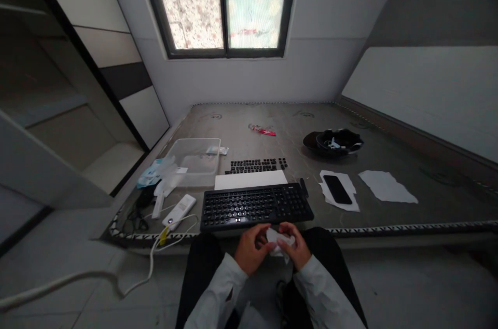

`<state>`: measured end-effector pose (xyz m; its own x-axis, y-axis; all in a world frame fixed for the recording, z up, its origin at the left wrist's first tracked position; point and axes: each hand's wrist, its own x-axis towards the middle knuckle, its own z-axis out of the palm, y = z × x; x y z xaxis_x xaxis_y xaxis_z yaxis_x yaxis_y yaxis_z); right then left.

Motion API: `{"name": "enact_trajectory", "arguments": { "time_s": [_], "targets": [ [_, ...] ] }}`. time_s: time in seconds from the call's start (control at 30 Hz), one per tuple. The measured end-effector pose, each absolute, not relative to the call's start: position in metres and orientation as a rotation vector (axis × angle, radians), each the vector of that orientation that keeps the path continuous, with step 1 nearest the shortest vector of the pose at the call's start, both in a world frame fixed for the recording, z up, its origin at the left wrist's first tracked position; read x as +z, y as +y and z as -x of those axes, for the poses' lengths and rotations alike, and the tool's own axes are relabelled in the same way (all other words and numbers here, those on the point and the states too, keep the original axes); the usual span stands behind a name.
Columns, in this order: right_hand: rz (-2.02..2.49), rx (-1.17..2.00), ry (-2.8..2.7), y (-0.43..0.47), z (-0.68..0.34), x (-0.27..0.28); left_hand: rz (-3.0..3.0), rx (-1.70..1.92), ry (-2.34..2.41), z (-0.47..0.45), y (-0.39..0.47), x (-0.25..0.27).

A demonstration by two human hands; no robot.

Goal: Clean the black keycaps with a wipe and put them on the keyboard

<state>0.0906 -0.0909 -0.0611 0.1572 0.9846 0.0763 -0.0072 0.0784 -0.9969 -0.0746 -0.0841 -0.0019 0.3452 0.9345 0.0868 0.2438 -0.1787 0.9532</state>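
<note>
Between my knees, my left hand (252, 249) and my right hand (295, 248) both pinch a crumpled white tissue (277, 237). Its lower end hangs beneath my fingers. Whether something is wrapped inside it, I cannot tell. Just beyond my hands lies a black keyboard (249, 207) near the mattress's front edge. A white board or sheet (251, 179) is behind the keyboard, and rows of loose black keycaps (254, 165) are laid out past that.
At left are a clear plastic box (196, 176), a white power strip (179, 212) with its cable running to the floor, and plastic packaging (165, 176). To the right lie a phone (337, 190) on white paper, another paper piece (387, 186) and a dark cap (338, 143).
</note>
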Motion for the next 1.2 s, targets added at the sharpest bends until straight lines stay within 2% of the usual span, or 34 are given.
{"name": "enact_trajectory", "arguments": {
  "time_s": [0.2,0.3,0.5,0.7,0.97,1.2],
  "targets": [
    [1.147,1.202,-1.4,-0.102,-0.075,-0.065,-1.265,0.88,1.169,0.104,-0.115,-0.055],
    [1.072,1.339,-1.499,-0.106,-0.069,-0.073,-1.198,1.046,1.15,0.116,-0.115,-0.066],
    [1.15,1.517,-1.46,-0.113,-0.061,-0.076,-0.928,1.105,1.153,0.131,-0.112,-0.077],
    [1.205,1.33,-1.508,-0.122,-0.056,-0.068,-0.885,1.134,1.11,0.138,-0.121,-0.081],
    [1.305,1.162,-1.186,-0.131,-0.052,-0.058,-0.767,1.175,0.879,0.137,-0.123,-0.087],
    [1.308,0.975,-0.932,-0.137,-0.046,-0.041,-0.635,1.053,0.836,0.146,-0.122,-0.093]
  ]
}}
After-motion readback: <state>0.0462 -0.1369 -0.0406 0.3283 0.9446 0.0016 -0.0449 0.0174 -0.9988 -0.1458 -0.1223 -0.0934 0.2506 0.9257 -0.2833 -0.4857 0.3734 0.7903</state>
